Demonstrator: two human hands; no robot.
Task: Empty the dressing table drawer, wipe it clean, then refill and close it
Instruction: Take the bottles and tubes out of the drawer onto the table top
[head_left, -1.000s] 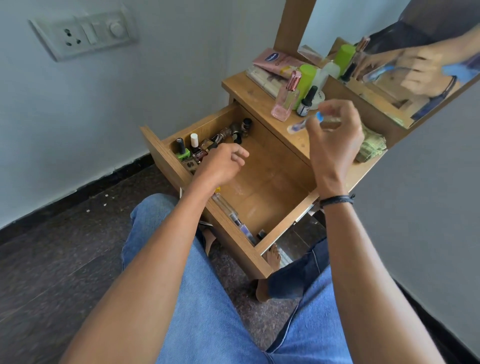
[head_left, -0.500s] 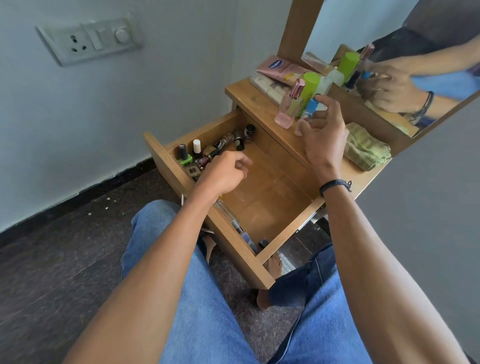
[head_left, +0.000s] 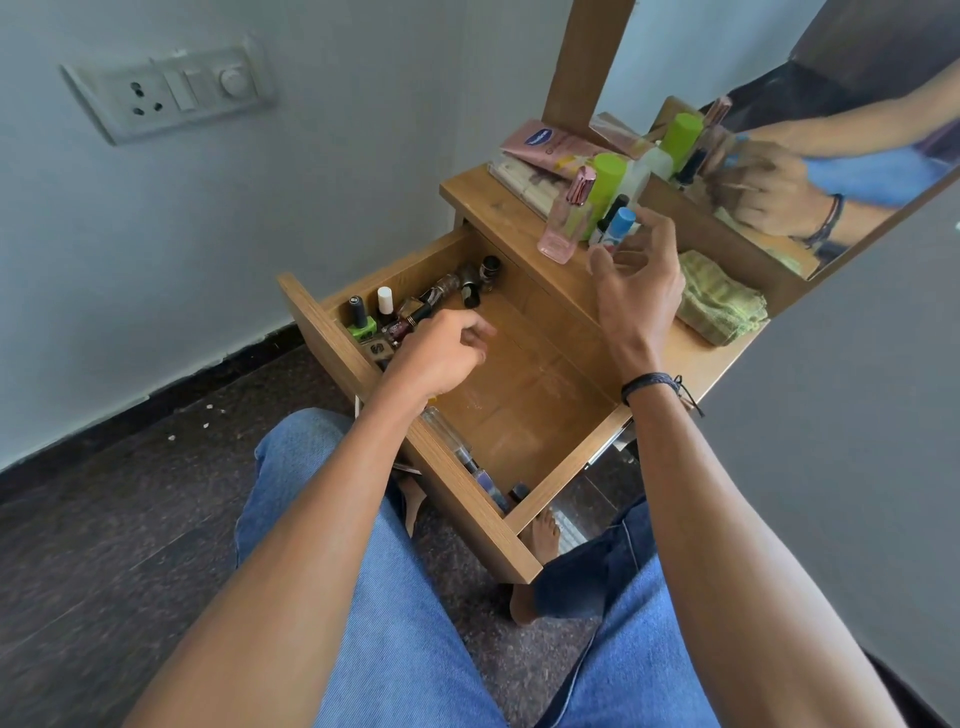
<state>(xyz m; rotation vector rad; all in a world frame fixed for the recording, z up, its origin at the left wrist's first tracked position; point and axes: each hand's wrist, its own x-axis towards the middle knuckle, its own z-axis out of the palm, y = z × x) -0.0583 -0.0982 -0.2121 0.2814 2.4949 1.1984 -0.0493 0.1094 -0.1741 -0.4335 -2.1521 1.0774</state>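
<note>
The wooden drawer (head_left: 558, 470) stands pulled open below the dressing table top (head_left: 498, 200). Several nail polish bottles (head_left: 363, 318) and small cosmetics crowd its far left corner; a few thin tubes (head_left: 470, 462) lie along its near wall. My left hand (head_left: 439, 353) hovers in the drawer beside the bottles, fingers curled, nothing visibly in it. My right hand (head_left: 636, 278) is above the table top, fingers spread, just off a blue-capped bottle (head_left: 618, 224) standing among a pink perfume bottle (head_left: 566, 218) and a green-capped bottle (head_left: 608, 184).
A folded green cloth (head_left: 719, 306) lies on the table top to the right. A mirror (head_left: 810, 130) leans behind it. A pink tube (head_left: 550, 145) lies at the back. A switch plate (head_left: 166, 93) is on the wall. My knees in jeans are right under the drawer.
My right hand carried the blue-capped bottle to the table top, set it among the other bottles and let go. My left hand stayed in the drawer.
</note>
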